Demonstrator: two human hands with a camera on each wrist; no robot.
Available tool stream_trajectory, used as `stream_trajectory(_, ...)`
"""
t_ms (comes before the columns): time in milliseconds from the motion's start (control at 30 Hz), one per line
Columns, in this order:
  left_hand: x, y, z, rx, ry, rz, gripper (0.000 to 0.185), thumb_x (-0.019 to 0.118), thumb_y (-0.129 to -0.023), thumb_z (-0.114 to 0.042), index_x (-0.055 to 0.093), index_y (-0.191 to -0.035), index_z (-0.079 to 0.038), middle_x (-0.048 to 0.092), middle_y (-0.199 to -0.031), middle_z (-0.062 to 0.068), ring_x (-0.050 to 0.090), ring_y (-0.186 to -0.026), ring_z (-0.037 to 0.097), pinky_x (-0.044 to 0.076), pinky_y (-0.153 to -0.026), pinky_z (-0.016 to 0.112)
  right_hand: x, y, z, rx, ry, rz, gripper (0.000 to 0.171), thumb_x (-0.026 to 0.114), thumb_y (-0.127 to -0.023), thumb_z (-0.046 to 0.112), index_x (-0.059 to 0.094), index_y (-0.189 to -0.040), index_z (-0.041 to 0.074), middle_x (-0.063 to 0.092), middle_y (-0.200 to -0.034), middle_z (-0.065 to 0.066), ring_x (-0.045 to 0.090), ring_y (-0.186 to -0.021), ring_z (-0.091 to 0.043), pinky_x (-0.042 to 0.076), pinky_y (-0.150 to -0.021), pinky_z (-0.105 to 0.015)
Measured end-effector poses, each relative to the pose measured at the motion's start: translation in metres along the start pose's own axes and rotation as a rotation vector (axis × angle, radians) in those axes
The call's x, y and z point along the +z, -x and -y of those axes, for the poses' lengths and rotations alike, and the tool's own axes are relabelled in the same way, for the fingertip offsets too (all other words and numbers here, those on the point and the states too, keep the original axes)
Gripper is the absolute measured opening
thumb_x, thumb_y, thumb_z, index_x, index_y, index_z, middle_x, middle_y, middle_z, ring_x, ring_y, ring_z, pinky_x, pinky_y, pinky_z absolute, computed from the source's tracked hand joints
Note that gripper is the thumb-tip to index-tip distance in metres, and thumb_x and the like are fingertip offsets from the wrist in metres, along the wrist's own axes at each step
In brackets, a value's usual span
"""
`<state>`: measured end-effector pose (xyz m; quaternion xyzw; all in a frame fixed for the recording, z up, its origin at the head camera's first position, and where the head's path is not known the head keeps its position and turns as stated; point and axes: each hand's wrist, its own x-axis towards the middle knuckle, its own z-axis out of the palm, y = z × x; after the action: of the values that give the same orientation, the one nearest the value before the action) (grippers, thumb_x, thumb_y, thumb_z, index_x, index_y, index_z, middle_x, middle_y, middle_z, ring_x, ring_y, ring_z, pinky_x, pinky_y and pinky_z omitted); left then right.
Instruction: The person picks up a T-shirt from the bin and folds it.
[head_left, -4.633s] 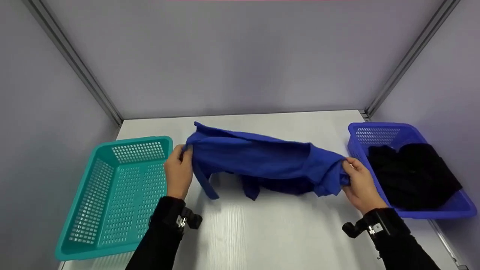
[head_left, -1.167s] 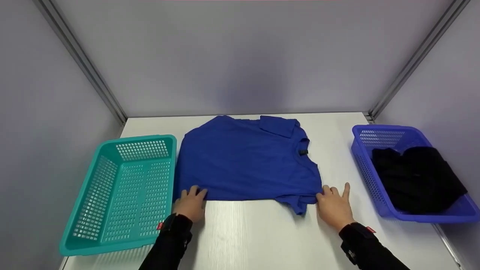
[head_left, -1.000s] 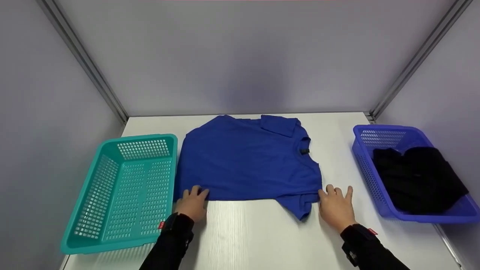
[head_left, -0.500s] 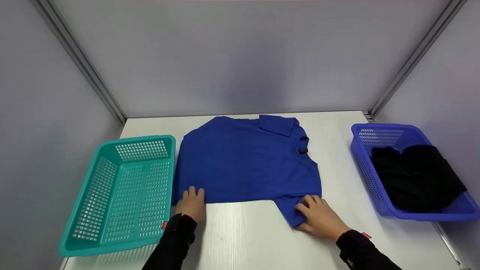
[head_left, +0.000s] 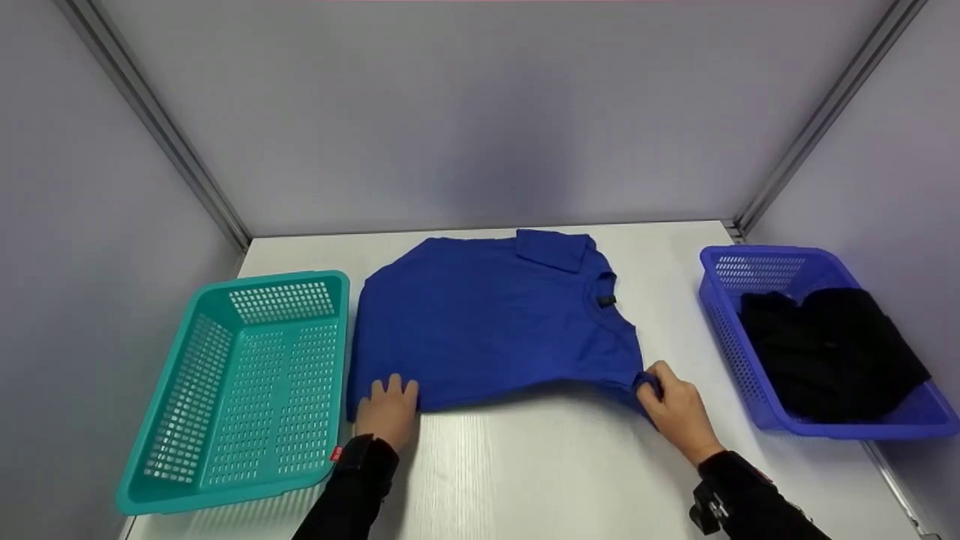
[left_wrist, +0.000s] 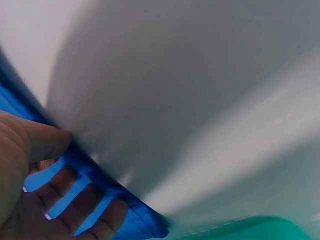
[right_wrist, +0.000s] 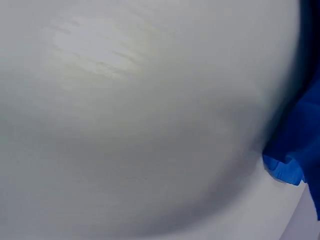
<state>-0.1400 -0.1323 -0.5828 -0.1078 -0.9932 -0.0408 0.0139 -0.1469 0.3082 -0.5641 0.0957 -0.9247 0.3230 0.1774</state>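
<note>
A blue T-shirt (head_left: 487, 322) lies on the white table with its neck and dark label toward the right. Its far sleeve is folded back over the body. My left hand (head_left: 388, 412) rests on the near left corner with fingers spread; in the left wrist view the thumb (left_wrist: 50, 142) lies along the cloth's edge. At the near right corner my right hand (head_left: 679, 416) grips the cloth by the shoulder, curled round a bunch of it. Between the hands the near edge is raised in a shallow arch. Blue cloth (right_wrist: 300, 135) shows in the right wrist view, with that hand outside the picture.
A teal basket (head_left: 345, 360) stands on the left, its rim close to the shirt's hem and the left wrist. To the right is a purple basket (head_left: 720, 322) with black cloth (head_left: 832, 352) in it. Grey panels enclose the table's back and sides.
The shirt, earlier held bunched up in both hands, now lies spread. The right hand has taken hold of the near sleeve side and drawn it right and up. The left hand stays on its corner.
</note>
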Motion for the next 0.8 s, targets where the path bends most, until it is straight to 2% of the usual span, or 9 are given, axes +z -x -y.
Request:
stream_trajectory(100, 0.007, 0.0, 0.001, 0.022, -0.04, -0.045, 0.024, 0.064, -0.091, 0.008, 0.063, -0.112, -0.003, 0.061, -0.11, 0.019, 0.061, -0.095, 0.04, 0.056, -0.067, 0.052, -0.005, -0.002, -0.001, 0.023, -0.011, 0.02, 0.01, 0.062, -0.092, 0.0, 0.056, -0.094, 0.008, 0.054, -0.062, 0.001, 0.046, -0.054, -0.013, 0.042, -0.052, -0.031)
stream_trajectory(200, 0.012, 0.001, 0.002, 0.007, -0.049, -0.056, 0.021, 0.063, -0.092, 0.007, 0.062, -0.11, -0.004, 0.06, -0.109, 0.018, 0.06, -0.095, 0.039, 0.056, -0.066, 0.054, -0.008, -0.001, -0.008, 0.002, 0.009, 0.101, 0.018, 0.064, -0.092, -0.005, 0.06, -0.103, 0.008, 0.062, -0.068, -0.001, 0.048, -0.057, -0.012, 0.044, -0.056, -0.032)
stream_trajectory(267, 0.014, 0.001, 0.002, -0.011, -0.04, -0.066, 0.021, 0.062, -0.093, 0.007, 0.06, -0.11, -0.004, 0.059, -0.107, 0.019, 0.06, -0.093, 0.039, 0.056, -0.065, 0.055, -0.011, 0.001, -0.016, -0.01, 0.028, 0.19, 0.024, 0.066, -0.088, -0.01, 0.065, -0.106, 0.007, 0.069, -0.081, -0.003, 0.056, -0.067, -0.013, 0.049, -0.063, -0.034)
stream_trajectory(333, 0.015, 0.001, 0.002, -0.031, -0.027, -0.088, 0.019, 0.061, -0.093, 0.008, 0.058, -0.108, -0.004, 0.058, -0.105, 0.019, 0.059, -0.09, 0.039, 0.055, -0.063, 0.056, -0.015, 0.003, -0.026, 0.015, 0.032, 0.279, 0.028, 0.064, -0.086, -0.012, 0.069, -0.105, 0.007, 0.07, -0.093, -0.004, 0.063, -0.08, -0.017, 0.053, -0.072, -0.036)
stream_trajectory(433, 0.016, 0.001, 0.001, -0.037, -0.017, -0.174, 0.018, 0.061, -0.091, 0.011, 0.054, -0.101, -0.003, 0.058, -0.098, 0.019, 0.06, -0.081, 0.038, 0.054, -0.055, 0.051, -0.024, 0.004, -0.036, 0.139, -0.006, 0.358, 0.027, 0.058, -0.087, -0.01, 0.07, -0.104, 0.006, 0.07, -0.104, -0.006, 0.064, -0.099, -0.022, 0.052, -0.084, -0.036)
stream_trajectory(533, 0.018, 0.0, 0.0, -0.018, -0.03, -0.267, 0.02, 0.062, -0.089, 0.012, 0.052, -0.098, -0.003, 0.058, -0.09, 0.017, 0.059, -0.07, 0.033, 0.05, -0.044, 0.042, -0.034, 0.003, -0.038, 0.301, -0.06, 0.351, 0.024, 0.051, -0.093, -0.005, 0.065, -0.111, 0.005, 0.07, -0.109, -0.014, 0.061, -0.094, -0.024, 0.048, -0.079, -0.034)
stream_trajectory(600, 0.019, -0.001, 0.0, -0.001, -0.057, -0.323, 0.021, 0.063, -0.088, 0.012, 0.051, -0.098, -0.002, 0.058, -0.085, 0.015, 0.057, -0.063, 0.03, 0.046, -0.041, 0.038, -0.039, 0.0, -0.037, 0.371, -0.084, 0.327, 0.024, 0.048, -0.096, -0.001, 0.061, -0.115, 0.005, 0.07, -0.108, -0.016, 0.058, -0.085, -0.023, 0.045, -0.072, -0.03)
stream_trajectory(700, 0.018, -0.003, -0.001, -0.002, -0.063, -0.34, 0.02, 0.063, -0.09, 0.01, 0.054, -0.102, -0.002, 0.06, -0.082, 0.014, 0.057, -0.06, 0.029, 0.046, -0.042, 0.039, -0.045, -0.007, -0.035, 0.398, -0.122, 0.295, 0.023, 0.048, -0.1, 0.003, 0.06, -0.12, 0.005, 0.07, -0.103, -0.016, 0.057, -0.077, -0.021, 0.044, -0.065, -0.029)
stream_trajectory(800, 0.016, -0.004, -0.003, -0.004, -0.039, -0.323, 0.02, 0.064, -0.088, 0.011, 0.056, -0.101, -0.003, 0.062, -0.08, 0.015, 0.059, -0.062, 0.031, 0.049, -0.044, 0.042, -0.054, -0.015, -0.034, 0.428, -0.175, 0.286, 0.024, 0.049, -0.101, 0.004, 0.062, -0.121, 0.004, 0.068, -0.088, -0.012, 0.058, -0.067, -0.019, 0.046, -0.059, -0.028)
